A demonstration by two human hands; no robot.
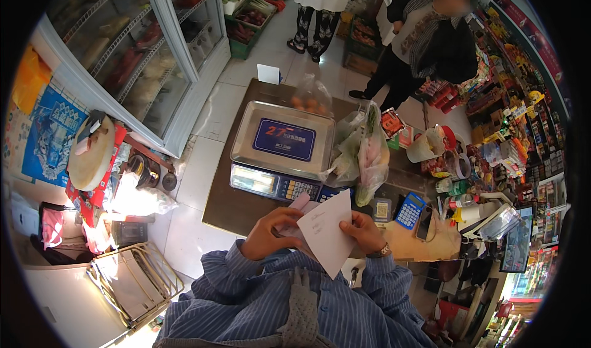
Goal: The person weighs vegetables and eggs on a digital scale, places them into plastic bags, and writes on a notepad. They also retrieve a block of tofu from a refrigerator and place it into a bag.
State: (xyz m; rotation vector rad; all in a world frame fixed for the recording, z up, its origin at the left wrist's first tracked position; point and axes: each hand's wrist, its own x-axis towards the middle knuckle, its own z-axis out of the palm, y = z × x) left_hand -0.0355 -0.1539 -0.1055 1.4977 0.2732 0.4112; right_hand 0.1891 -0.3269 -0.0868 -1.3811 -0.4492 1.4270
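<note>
Close to my body, at the near side of the counter (217,195), my right hand (367,235) pinches the right edge of a white sheet of paper (325,232) bearing faint writing. My left hand (270,235) holds further papers, partly pinkish, beneath and behind that sheet. Just beyond the hands stands a weighing scale (240,140) with a metal tray and keypad. Clear plastic bags of vegetables (374,158) lie at its right, one long and green. Behind the scale is a bag of orange fruits (311,98).
A blue calculator (409,211), a phone (425,223) and plastic jars (425,145) are on the counter's right. A monitor (516,241) stands beyond. Two people (427,38) (323,15) stand across the counter. Glass-door refrigerator (184,84) at left; folded metal rack (138,283) lower left.
</note>
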